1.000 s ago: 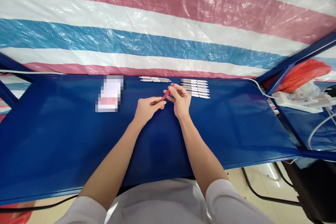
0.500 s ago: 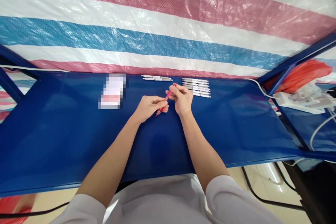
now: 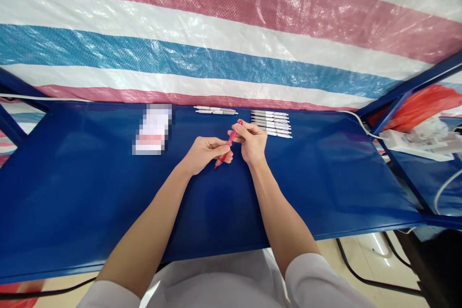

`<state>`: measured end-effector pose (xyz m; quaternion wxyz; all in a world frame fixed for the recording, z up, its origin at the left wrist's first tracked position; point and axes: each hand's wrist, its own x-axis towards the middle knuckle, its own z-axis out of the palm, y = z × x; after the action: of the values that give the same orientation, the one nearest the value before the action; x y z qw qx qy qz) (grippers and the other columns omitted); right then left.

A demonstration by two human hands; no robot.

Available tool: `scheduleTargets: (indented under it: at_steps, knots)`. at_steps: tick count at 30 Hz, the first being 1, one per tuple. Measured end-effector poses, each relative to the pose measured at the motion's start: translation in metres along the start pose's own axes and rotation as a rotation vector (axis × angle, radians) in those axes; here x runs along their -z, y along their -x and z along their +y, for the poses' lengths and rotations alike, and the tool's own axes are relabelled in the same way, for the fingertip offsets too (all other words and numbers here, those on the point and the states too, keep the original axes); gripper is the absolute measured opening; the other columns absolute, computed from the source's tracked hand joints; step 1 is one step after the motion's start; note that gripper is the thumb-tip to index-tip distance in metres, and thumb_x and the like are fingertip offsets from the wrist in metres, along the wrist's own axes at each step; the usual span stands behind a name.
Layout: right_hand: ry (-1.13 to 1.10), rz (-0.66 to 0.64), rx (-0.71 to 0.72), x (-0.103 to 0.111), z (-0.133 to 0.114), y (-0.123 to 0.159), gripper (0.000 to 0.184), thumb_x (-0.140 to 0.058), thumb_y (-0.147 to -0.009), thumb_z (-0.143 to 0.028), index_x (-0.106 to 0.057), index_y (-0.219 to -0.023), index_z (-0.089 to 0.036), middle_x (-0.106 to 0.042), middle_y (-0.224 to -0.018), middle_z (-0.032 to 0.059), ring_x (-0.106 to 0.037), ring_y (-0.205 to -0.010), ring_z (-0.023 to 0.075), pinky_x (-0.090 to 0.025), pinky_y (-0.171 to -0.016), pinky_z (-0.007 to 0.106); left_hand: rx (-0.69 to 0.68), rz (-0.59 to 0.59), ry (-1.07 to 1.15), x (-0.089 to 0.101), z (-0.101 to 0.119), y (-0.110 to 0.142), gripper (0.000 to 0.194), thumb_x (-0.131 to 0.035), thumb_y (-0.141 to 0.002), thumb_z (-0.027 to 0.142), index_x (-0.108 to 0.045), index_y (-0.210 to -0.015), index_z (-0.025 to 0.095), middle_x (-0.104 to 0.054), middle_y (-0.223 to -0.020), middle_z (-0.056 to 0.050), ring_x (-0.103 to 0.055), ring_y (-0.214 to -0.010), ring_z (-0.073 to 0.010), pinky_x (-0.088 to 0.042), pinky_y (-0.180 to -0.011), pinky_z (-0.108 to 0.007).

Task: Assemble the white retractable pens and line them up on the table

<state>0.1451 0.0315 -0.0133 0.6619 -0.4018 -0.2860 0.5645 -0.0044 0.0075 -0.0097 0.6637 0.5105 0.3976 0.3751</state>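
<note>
Between my two hands a red pen is held at a slant over the blue table, its upper end leaning to the right. My left hand pinches the lower part with thumb and fingers, and a red tip shows below them. Closed around the upper end is my right hand. Just behind it and to the right lies a row of several white pens, side by side. A smaller group of white pens rests farther left at the back.
A pixelated flat item lies on the blue table at back left. Striped plastic sheeting hangs along the back edge. On the right are a blue frame post, a white power strip, a cable and a red plastic bag.
The view has shifted slightly, so everything sits a little lower in the picture. Both hands keep their grip on the red pen, with almost the same pose.
</note>
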Motion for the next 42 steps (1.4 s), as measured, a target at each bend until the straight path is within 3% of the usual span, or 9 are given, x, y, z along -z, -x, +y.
scheduleTargets:
  at_steps: [4, 12, 17, 20, 25, 28, 31, 37, 42]
  knots:
    - [0.009, -0.022, -0.022, -0.002, 0.000, 0.001, 0.027, -0.088, -0.055, -0.034, -0.073, -0.072, -0.019, -0.076, -0.083, 0.0017, -0.074, -0.065, 0.0191, -0.062, -0.052, 0.027, 0.047, -0.019, 0.090, 0.002, -0.001, 0.000, 0.031, -0.077, -0.075, 0.043, -0.073, -0.085, 0.014, -0.073, -0.071, -0.007, -0.068, -0.057, -0.0168, -0.047, -0.048, -0.024]
    - [0.049, -0.036, -0.019, 0.001, 0.000, -0.001, 0.024, -0.084, -0.063, -0.034, -0.074, -0.081, -0.022, -0.076, -0.083, 0.0004, -0.075, -0.076, 0.0197, -0.062, -0.055, 0.026, 0.143, -0.002, 0.138, 0.006, -0.004, -0.007, 0.032, -0.078, -0.075, 0.043, -0.075, -0.092, 0.015, -0.075, -0.078, -0.009, -0.071, -0.067, -0.0200, -0.057, -0.067, -0.033]
    - [0.001, -0.068, -0.062, 0.003, -0.004, 0.000, 0.020, -0.082, -0.065, -0.033, -0.075, -0.081, -0.023, -0.077, -0.080, 0.0001, -0.075, -0.074, 0.0173, -0.060, -0.053, 0.022, 0.164, -0.101, 0.164, 0.006, -0.001, -0.007, 0.032, -0.075, -0.078, 0.045, -0.075, -0.091, 0.016, -0.075, -0.077, -0.009, -0.070, -0.065, -0.0192, -0.056, -0.062, -0.031]
    - [-0.048, -0.095, -0.081, 0.004, -0.005, 0.000, 0.022, -0.081, -0.065, -0.032, -0.076, -0.083, -0.023, -0.077, -0.077, -0.0001, -0.075, -0.071, 0.0171, -0.061, -0.055, 0.024, 0.156, -0.103, 0.171, 0.005, 0.000, -0.006, 0.035, -0.075, -0.077, 0.047, -0.075, -0.092, 0.015, -0.075, -0.078, -0.009, -0.071, -0.068, -0.0202, -0.058, -0.067, -0.033]
    - [-0.020, -0.076, -0.042, 0.003, -0.001, -0.003, 0.023, -0.079, -0.067, -0.033, -0.075, -0.087, -0.023, -0.077, -0.083, 0.0007, -0.075, -0.078, 0.0188, -0.060, -0.057, 0.025, 0.043, 0.041, 0.009, 0.000, -0.004, -0.006, 0.036, -0.071, -0.081, 0.046, -0.075, -0.099, 0.015, -0.076, -0.089, -0.010, -0.073, -0.076, -0.0204, -0.058, -0.076, -0.034]
    - [0.015, -0.014, 0.000, 0.002, 0.001, -0.004, 0.026, -0.079, -0.067, -0.035, -0.074, -0.090, -0.023, -0.076, -0.088, 0.0003, -0.074, -0.078, 0.0179, -0.061, -0.059, 0.026, -0.066, 0.218, -0.020, -0.005, -0.007, -0.007, 0.040, -0.076, -0.076, 0.043, -0.072, -0.105, 0.015, -0.076, -0.091, -0.008, -0.073, -0.076, -0.0202, -0.058, -0.080, -0.036]
    - [0.028, 0.032, 0.030, 0.003, 0.001, -0.005, 0.024, -0.080, -0.065, -0.034, -0.075, -0.087, -0.023, -0.075, -0.092, -0.0004, -0.072, -0.072, 0.0148, -0.060, -0.055, 0.024, -0.146, 0.313, -0.064, -0.010, -0.009, -0.006, 0.038, -0.081, -0.070, 0.039, -0.073, -0.098, 0.015, -0.076, -0.089, -0.006, -0.072, -0.075, -0.0196, -0.058, -0.080, -0.036]
    - [0.051, 0.039, 0.038, 0.002, 0.005, -0.004, 0.025, -0.082, -0.063, -0.034, -0.074, -0.084, -0.023, -0.075, -0.096, -0.0006, -0.071, -0.070, 0.0130, -0.063, -0.063, 0.027, -0.150, 0.396, -0.195, -0.012, -0.009, -0.004, 0.035, -0.080, -0.070, 0.040, -0.075, -0.095, 0.016, -0.077, -0.083, -0.005, -0.072, -0.073, -0.0200, -0.059, -0.079, -0.035]
    - [0.044, 0.102, 0.022, -0.002, 0.008, -0.003, 0.031, -0.085, -0.061, -0.032, -0.072, -0.087, -0.020, -0.074, -0.078, -0.0016, -0.073, -0.067, 0.0154, -0.063, -0.065, 0.028, -0.152, 0.376, -0.213, -0.008, -0.014, -0.006, 0.034, -0.076, -0.075, 0.042, -0.075, -0.098, 0.016, -0.076, -0.080, -0.005, -0.073, -0.074, -0.0201, -0.058, -0.082, -0.036]
